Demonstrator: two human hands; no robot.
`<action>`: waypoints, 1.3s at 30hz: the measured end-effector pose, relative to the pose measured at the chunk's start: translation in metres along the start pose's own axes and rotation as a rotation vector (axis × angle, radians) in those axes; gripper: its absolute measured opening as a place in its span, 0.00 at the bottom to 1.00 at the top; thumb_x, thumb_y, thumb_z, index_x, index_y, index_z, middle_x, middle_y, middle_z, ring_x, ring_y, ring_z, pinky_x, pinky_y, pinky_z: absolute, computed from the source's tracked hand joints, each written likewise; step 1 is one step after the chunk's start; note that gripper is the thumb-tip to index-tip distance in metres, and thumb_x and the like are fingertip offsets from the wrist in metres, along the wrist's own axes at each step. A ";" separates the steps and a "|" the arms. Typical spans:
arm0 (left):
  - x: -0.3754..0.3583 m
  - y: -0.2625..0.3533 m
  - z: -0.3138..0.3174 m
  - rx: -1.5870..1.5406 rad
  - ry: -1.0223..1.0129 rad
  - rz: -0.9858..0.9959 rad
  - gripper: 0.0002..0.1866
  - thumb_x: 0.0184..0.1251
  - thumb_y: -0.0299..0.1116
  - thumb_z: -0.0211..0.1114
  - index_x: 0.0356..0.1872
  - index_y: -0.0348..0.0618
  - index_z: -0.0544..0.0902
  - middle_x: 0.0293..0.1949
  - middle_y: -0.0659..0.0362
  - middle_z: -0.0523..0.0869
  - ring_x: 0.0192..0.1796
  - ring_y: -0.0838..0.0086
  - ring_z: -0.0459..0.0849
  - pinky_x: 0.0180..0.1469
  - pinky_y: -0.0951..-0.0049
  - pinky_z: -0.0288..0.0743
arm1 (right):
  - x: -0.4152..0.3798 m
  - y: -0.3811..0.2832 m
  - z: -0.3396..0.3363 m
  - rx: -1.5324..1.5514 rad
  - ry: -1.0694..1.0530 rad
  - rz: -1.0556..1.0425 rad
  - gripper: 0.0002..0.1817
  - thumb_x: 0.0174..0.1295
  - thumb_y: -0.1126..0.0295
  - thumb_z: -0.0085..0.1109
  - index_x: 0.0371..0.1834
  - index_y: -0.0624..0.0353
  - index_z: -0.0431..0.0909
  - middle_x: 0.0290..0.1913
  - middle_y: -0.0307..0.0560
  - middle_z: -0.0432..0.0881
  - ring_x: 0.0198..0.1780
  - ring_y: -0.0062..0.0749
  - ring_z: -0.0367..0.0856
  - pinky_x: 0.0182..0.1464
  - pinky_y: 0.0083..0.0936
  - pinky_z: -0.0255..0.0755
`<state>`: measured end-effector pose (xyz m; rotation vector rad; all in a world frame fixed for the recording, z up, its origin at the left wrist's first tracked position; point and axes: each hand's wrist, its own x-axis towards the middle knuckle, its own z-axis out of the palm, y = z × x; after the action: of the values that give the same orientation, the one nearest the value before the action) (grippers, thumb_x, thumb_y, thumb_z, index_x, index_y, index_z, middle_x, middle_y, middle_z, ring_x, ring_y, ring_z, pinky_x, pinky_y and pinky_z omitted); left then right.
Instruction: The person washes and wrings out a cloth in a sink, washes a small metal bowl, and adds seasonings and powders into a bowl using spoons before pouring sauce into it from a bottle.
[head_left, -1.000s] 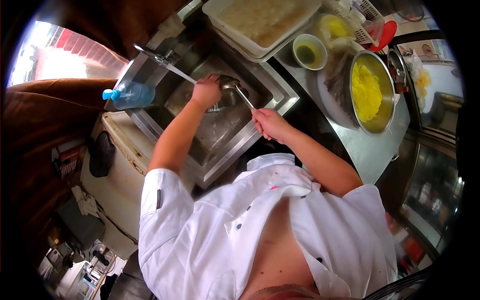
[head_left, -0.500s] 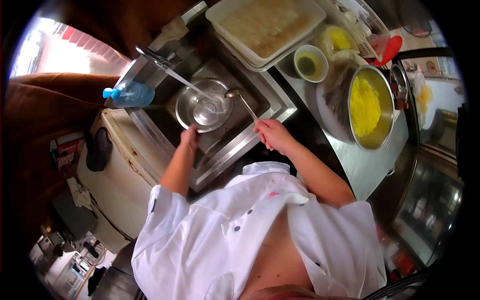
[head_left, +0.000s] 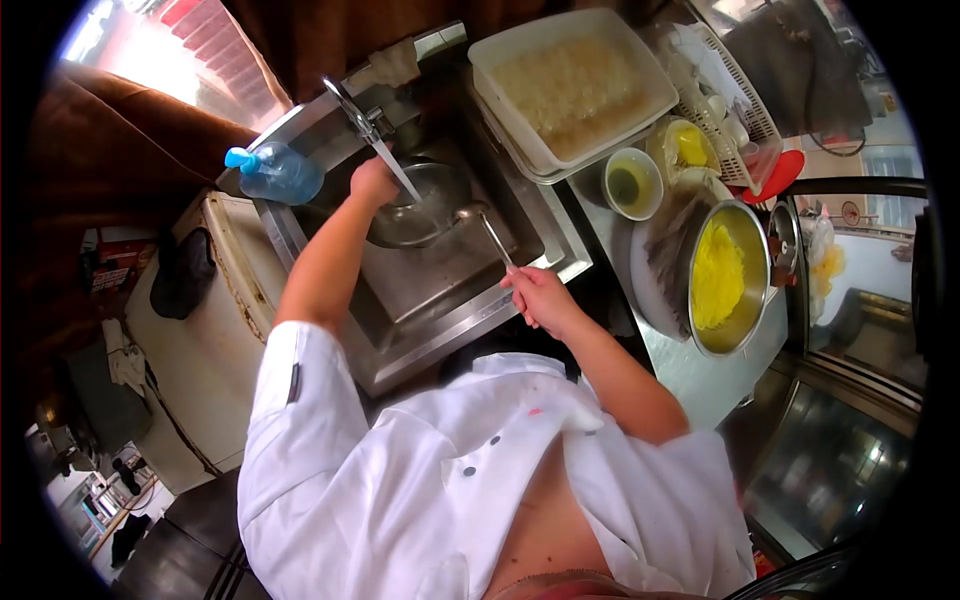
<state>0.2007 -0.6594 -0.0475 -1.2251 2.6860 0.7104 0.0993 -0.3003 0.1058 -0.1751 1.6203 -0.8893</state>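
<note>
My right hand is closed around the handle of a metal ladle. The ladle's head is at the near right rim of a round metal bowl in the sink. My left hand is curled at the bowl's far left rim, beside the running water, with its fingertips hidden. From the tap a stream of water falls into the bowl.
A blue-capped bottle stands left of the sink. Behind it to the right is a white tub of pale food in liquid. A cup, a white basket and a metal bowl of yellow food stand on the right counter.
My left hand has moved from the bowl's near rim to its far left side, by the tap. The bowl's inside looks darker now. My right hand still holds the ladle.
</note>
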 end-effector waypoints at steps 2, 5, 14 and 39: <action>0.027 0.004 -0.001 0.142 -0.096 0.054 0.42 0.55 0.38 0.67 0.74 0.55 0.60 0.50 0.42 0.86 0.53 0.48 0.85 0.52 0.54 0.80 | -0.003 0.005 0.001 0.025 0.017 -0.007 0.20 0.78 0.54 0.45 0.42 0.61 0.79 0.19 0.34 0.69 0.13 0.17 0.63 0.15 0.17 0.59; 0.051 0.012 -0.001 0.221 -0.138 0.074 0.45 0.57 0.39 0.65 0.77 0.56 0.55 0.54 0.40 0.84 0.57 0.50 0.84 0.57 0.56 0.79 | -0.012 0.005 -0.002 0.075 0.044 0.005 0.20 0.78 0.55 0.45 0.42 0.62 0.79 0.18 0.34 0.69 0.12 0.17 0.63 0.14 0.17 0.58; 0.062 0.017 -0.049 0.153 -0.049 0.200 0.25 0.56 0.34 0.64 0.56 0.41 0.72 0.45 0.40 0.86 0.51 0.45 0.85 0.55 0.53 0.78 | -0.021 0.011 -0.015 0.124 0.081 -0.016 0.20 0.78 0.56 0.46 0.40 0.62 0.78 0.18 0.35 0.69 0.12 0.18 0.62 0.15 0.17 0.57; -0.012 0.021 -0.124 0.048 0.347 -0.197 0.15 0.63 0.41 0.62 0.47 0.46 0.80 0.44 0.43 0.87 0.49 0.46 0.85 0.49 0.49 0.79 | -0.032 0.021 -0.018 0.106 0.006 -0.073 0.21 0.77 0.54 0.48 0.40 0.63 0.79 0.19 0.36 0.70 0.12 0.18 0.63 0.14 0.18 0.58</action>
<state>0.2053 -0.6956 0.0732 -1.7095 2.7630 0.4381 0.0997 -0.2598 0.1179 -0.1576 1.5765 -1.0302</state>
